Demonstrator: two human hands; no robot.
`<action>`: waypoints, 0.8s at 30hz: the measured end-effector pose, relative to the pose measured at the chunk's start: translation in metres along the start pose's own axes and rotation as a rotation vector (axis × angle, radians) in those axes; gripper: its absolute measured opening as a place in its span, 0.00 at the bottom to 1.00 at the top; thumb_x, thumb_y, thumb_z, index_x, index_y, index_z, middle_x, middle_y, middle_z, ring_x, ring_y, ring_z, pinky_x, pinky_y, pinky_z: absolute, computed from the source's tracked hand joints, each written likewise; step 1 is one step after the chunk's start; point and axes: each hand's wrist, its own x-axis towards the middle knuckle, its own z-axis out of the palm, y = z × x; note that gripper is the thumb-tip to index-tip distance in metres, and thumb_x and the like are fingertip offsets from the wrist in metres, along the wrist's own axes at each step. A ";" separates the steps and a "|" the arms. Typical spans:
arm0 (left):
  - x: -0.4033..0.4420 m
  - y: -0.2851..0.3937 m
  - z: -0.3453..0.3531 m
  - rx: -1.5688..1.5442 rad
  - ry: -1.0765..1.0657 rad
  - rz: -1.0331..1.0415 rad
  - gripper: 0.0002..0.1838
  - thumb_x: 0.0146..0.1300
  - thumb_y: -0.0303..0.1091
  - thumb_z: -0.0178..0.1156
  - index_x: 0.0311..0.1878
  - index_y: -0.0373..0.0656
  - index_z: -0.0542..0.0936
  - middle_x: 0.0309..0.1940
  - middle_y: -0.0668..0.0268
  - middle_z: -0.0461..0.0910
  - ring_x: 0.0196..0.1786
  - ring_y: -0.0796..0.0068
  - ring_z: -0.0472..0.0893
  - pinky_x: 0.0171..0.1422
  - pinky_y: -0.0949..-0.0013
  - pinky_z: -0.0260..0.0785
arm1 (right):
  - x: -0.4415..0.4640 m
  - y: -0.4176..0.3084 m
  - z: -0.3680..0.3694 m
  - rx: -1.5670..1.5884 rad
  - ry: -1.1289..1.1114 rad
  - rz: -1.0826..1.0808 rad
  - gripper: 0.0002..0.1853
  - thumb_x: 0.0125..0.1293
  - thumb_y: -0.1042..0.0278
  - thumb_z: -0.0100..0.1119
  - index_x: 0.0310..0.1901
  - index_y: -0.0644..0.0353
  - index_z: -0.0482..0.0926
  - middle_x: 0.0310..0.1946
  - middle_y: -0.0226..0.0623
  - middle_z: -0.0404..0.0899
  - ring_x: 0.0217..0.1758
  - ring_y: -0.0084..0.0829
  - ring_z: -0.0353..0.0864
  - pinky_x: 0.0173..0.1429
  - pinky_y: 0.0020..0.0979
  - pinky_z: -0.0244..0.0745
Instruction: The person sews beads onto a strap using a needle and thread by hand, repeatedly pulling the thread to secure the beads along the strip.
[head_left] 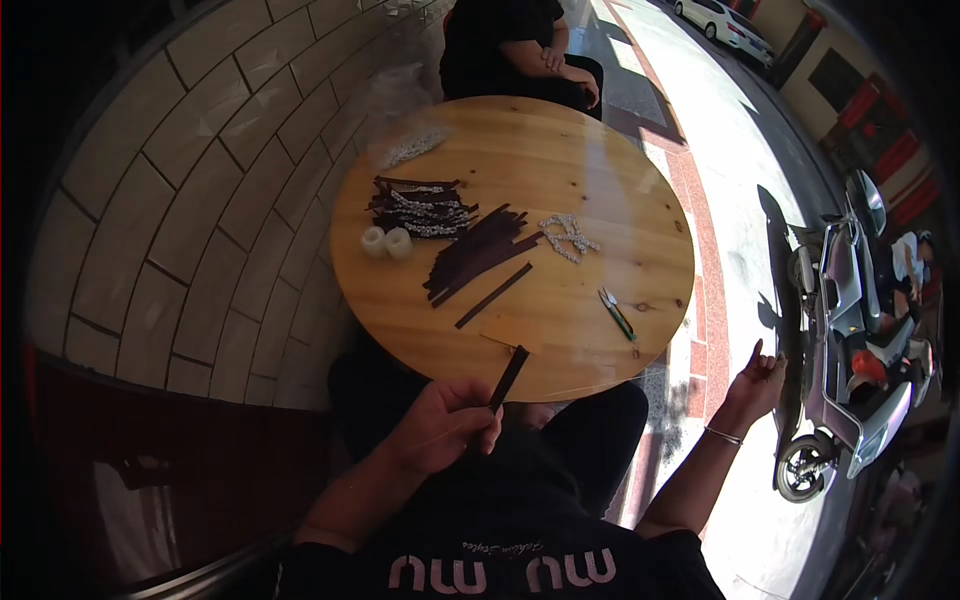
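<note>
My left hand (450,425) is closed around a dark fabric strip (510,375), which points up at the table's near edge. Out to the right, past the table, my right hand (755,385) is raised with fingers bent as in a pinch; what they hold is too small to make out. Another dark strip (493,296) lies alone in front of a pile of dark strips (480,250). Behind the pile are strips with pale beaded trim (430,212). A loose beaded trim (568,238) lies to their right. Small green-handled snips (618,316) rest near the right edge.
Two white spools (387,242) stand at the left of the round wooden table (590,150). A clear bag with pale beads (410,148) lies behind them. Across sits another person (520,50). A tiled wall (220,190) is on the left, a parked scooter (840,350) on the right.
</note>
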 end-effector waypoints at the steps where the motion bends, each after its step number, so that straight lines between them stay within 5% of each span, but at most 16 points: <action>1: 0.000 0.000 0.001 0.000 0.017 -0.010 0.05 0.58 0.25 0.56 0.37 0.37 0.73 0.26 0.64 0.74 0.25 0.77 0.74 0.27 0.75 0.68 | -0.001 -0.011 -0.002 -0.062 0.084 -0.101 0.08 0.68 0.75 0.45 0.42 0.71 0.70 0.22 0.31 0.65 0.24 0.23 0.67 0.57 0.44 0.75; 7: 0.001 0.002 -0.012 -0.045 0.052 0.009 0.03 0.58 0.24 0.54 0.35 0.37 0.72 0.25 0.65 0.73 0.25 0.79 0.73 0.27 0.76 0.67 | 0.011 -0.049 -0.048 -0.567 0.327 -0.388 0.10 0.67 0.74 0.44 0.40 0.77 0.69 0.24 0.38 0.71 0.28 0.34 0.79 0.48 0.35 0.82; 13: 0.003 -0.010 -0.018 0.006 0.089 -0.008 0.05 0.59 0.22 0.53 0.39 0.35 0.74 0.28 0.63 0.75 0.27 0.76 0.75 0.30 0.75 0.68 | 0.003 -0.065 -0.074 -0.807 0.439 -0.396 0.12 0.67 0.73 0.44 0.42 0.77 0.68 0.29 0.42 0.74 0.32 0.34 0.80 0.49 0.31 0.81; 16: 0.008 -0.011 -0.012 0.051 0.143 -0.001 0.09 0.59 0.21 0.53 0.43 0.34 0.75 0.29 0.63 0.76 0.28 0.76 0.76 0.31 0.75 0.69 | -0.021 -0.059 -0.050 -0.588 0.139 -0.198 0.10 0.68 0.75 0.45 0.48 0.70 0.70 0.36 0.39 0.73 0.37 0.26 0.77 0.50 0.28 0.79; 17: 0.009 -0.011 -0.009 0.090 0.173 -0.001 0.10 0.59 0.20 0.53 0.44 0.34 0.75 0.28 0.63 0.76 0.27 0.76 0.76 0.32 0.75 0.69 | -0.049 -0.051 -0.005 -0.597 0.060 -0.128 0.10 0.68 0.74 0.46 0.48 0.68 0.71 0.32 0.33 0.72 0.35 0.22 0.75 0.50 0.28 0.78; 22: 0.011 -0.016 -0.005 0.142 0.161 -0.008 0.09 0.60 0.22 0.54 0.44 0.34 0.77 0.27 0.64 0.77 0.27 0.79 0.75 0.31 0.77 0.68 | -0.155 -0.015 0.082 -0.677 -0.649 0.200 0.08 0.63 0.77 0.53 0.42 0.69 0.77 0.34 0.37 0.78 0.36 0.25 0.78 0.45 0.24 0.73; 24: 0.010 -0.016 -0.004 0.143 0.157 0.005 0.08 0.60 0.23 0.55 0.43 0.34 0.78 0.28 0.65 0.77 0.27 0.80 0.75 0.32 0.79 0.68 | -0.180 -0.003 0.105 -0.756 -0.973 0.138 0.08 0.59 0.79 0.57 0.41 0.67 0.79 0.37 0.40 0.77 0.36 0.26 0.78 0.41 0.23 0.72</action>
